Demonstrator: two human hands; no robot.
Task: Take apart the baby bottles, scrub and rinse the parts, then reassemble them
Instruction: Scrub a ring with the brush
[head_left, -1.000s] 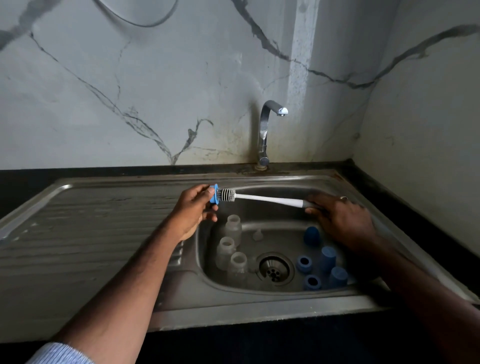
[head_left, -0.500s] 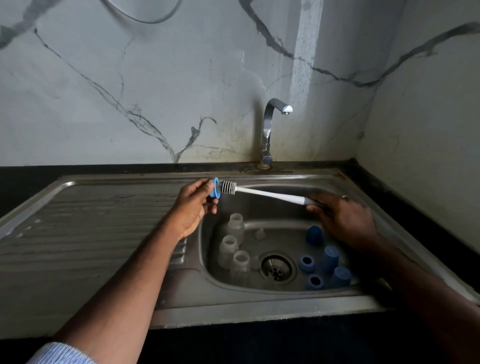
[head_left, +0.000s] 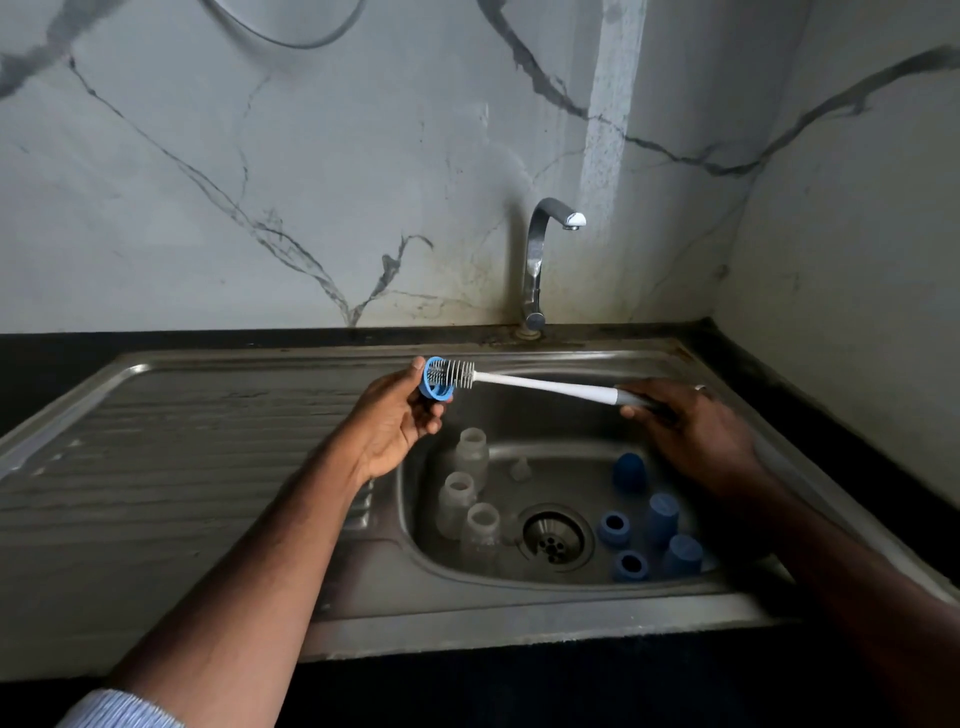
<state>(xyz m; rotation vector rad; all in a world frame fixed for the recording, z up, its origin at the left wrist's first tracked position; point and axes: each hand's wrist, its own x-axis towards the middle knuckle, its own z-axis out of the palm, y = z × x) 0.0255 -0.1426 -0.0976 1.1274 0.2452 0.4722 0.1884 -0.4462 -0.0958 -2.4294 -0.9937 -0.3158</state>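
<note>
My left hand (head_left: 395, 426) pinches a blue screw ring (head_left: 434, 382) above the left rim of the sink basin (head_left: 571, 410). My right hand (head_left: 691, 426) grips the grey handle of a white bottle brush (head_left: 545, 385), whose bristled head sits inside the ring. Down in the basin, three clear bottle bodies (head_left: 470, 499) stand upright at the left. A small clear teat (head_left: 519, 467) lies behind the drain (head_left: 553, 538). Several blue caps and rings (head_left: 647, 530) are grouped at the right.
A chrome tap (head_left: 540, 260) rises behind the basin, with no water running. The ribbed steel drainboard (head_left: 182, 457) stretches to the left. Marble walls close off the back and the right, and a dark counter edge (head_left: 519, 686) runs along the front.
The blue ring has turned in my left hand so its opening now faces the camera, with the brush head pushed into it. Both hands stay in about the same place.
</note>
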